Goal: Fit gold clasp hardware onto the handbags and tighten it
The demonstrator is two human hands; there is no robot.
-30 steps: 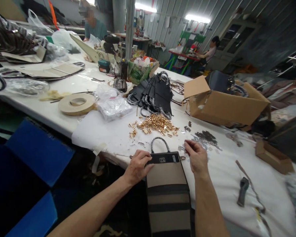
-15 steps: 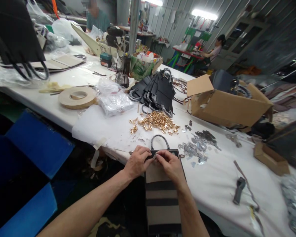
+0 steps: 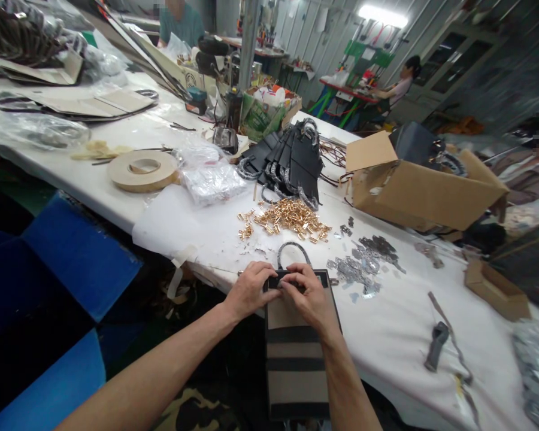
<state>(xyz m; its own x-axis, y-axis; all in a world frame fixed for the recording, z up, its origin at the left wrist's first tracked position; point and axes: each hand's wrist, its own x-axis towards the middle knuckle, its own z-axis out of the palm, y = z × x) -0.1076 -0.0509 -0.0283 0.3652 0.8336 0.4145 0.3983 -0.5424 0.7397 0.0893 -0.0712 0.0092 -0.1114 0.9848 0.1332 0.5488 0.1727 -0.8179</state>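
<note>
A bag panel (image 3: 291, 347), beige with black bands and a loop handle (image 3: 294, 246) at its far end, hangs over the table's front edge towards me. My left hand (image 3: 252, 290) is closed on the panel's top left edge, thumb on the near face. At the top band, my right hand (image 3: 309, 297) has thumb and index finger pinched together beside the left thumb; a small greyish piece seems to show there, mostly hidden by the fingers. Beyond the handle lies a heap of gold-coloured metal fittings (image 3: 291, 218). Flat silver metal plates (image 3: 354, 267) are scattered to the right.
Black bag panels with handles (image 3: 291, 158) are stacked behind the fittings. A cardboard box (image 3: 422, 191) stands at right, a tape roll (image 3: 142, 170) and plastic-wrapped packet (image 3: 211, 176) at left. Blue bins (image 3: 85, 257) sit below the table's left edge. Other people work farther back.
The dark panel with handles hanging at the upper left is gone from there; a panel now slants farther right. My right hand's fingers have shifted slightly at the band. The view has moved a little.
</note>
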